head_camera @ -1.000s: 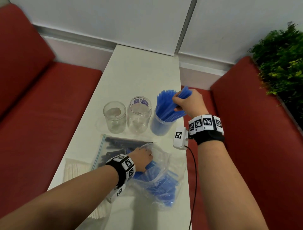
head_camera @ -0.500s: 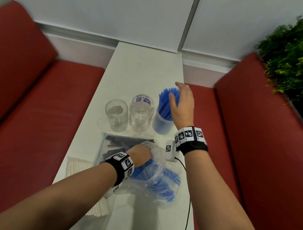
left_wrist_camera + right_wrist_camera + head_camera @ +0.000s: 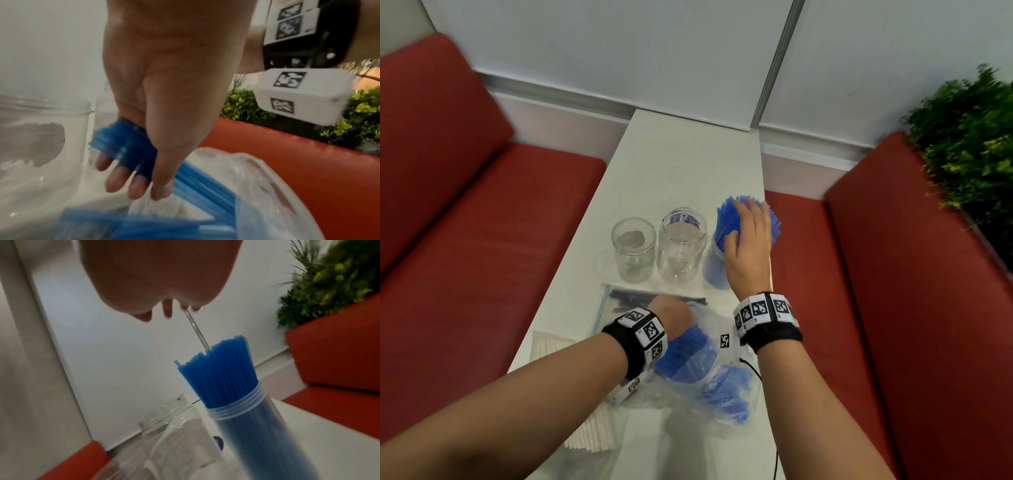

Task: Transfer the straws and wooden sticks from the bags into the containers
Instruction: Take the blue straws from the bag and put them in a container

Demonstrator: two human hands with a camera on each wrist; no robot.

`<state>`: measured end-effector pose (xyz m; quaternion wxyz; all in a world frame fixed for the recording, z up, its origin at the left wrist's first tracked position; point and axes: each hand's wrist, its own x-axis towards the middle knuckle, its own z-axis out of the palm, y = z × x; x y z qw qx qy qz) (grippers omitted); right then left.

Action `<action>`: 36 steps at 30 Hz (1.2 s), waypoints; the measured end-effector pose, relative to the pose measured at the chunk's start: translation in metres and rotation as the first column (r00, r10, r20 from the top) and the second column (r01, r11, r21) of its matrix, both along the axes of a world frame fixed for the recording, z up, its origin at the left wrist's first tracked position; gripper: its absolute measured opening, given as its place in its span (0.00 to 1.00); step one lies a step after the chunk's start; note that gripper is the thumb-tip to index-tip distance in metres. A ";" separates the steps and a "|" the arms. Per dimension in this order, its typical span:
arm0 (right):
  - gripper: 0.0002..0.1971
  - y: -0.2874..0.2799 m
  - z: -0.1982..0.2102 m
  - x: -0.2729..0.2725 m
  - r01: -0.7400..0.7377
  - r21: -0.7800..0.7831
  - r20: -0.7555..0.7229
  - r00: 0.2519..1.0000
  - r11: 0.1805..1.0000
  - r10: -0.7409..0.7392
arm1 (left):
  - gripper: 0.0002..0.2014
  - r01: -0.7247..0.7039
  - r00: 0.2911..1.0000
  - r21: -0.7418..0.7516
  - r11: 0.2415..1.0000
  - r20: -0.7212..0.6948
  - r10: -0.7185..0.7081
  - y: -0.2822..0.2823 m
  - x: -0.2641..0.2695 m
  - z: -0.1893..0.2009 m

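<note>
Café-like booth: red benches [image 3: 493, 219] flanking a narrow white table [image 3: 688, 164].

The far half of the table [image 3: 688, 150] lies bare up to the wall, open to a reach from above. Mid-table, three jars stand in a tight row: the left jar [image 3: 633, 254], the middle jar [image 3: 681, 245] and the straw jar [image 3: 717, 270] at the right edge, with little gap between them. The right hand [image 3: 748, 246] hovers over the straws [image 3: 726, 219]. Near them, the dark-straw bag [image 3: 619, 301], the clear bag [image 3: 709, 377] and white sticks [image 3: 589, 435] crowd the near table.
</note>
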<state>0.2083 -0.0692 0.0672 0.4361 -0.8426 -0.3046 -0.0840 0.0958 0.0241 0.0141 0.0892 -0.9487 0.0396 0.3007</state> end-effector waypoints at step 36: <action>0.24 -0.015 0.113 -0.076 -0.075 0.733 -0.408 0.747 0.676 0.525 | 0.26 -0.419 0.438 -0.447 -0.790 -0.862 0.256 0.006 -0.029 0.071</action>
